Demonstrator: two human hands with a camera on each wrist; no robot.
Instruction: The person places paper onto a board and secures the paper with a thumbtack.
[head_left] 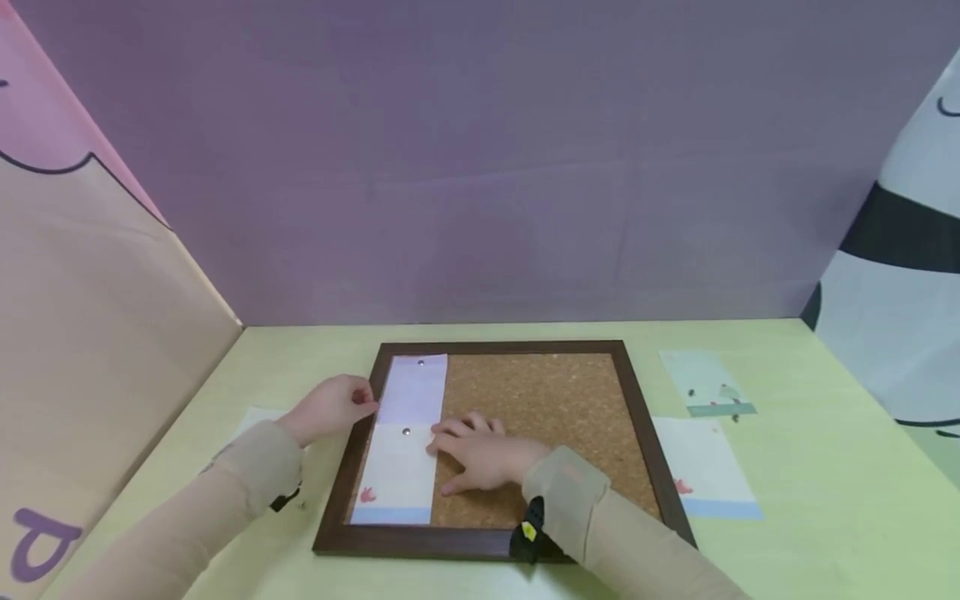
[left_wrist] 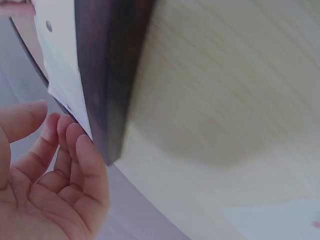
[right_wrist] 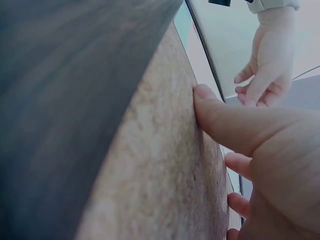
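A corkboard (head_left: 555, 408) in a dark brown frame (head_left: 442, 542) lies on the table. Along its left side are a lilac sheet (head_left: 411, 392) and, below it, a white sheet (head_left: 393, 479) with a red picture and blue bottom band. One round tack (head_left: 421, 363) sits near the lilac sheet's top, another tack (head_left: 407, 432) where the sheets meet. My right hand (head_left: 480, 460) rests on the cork, fingers spread, fingertips at the white sheet's right edge. Beside the frame's left edge is my left hand (head_left: 327, 408), fingers loosely bent; the left wrist view shows nothing between its thumb and fingers.
Right of the board lie a picture sheet (head_left: 708, 379) with a green band and a white sheet (head_left: 705, 467) with a blue band. A small tack (head_left: 736, 418) is by them. Another pale sheet (head_left: 258, 417) is partly hidden behind the left arm. A purple wall (head_left: 495, 208) stands behind.
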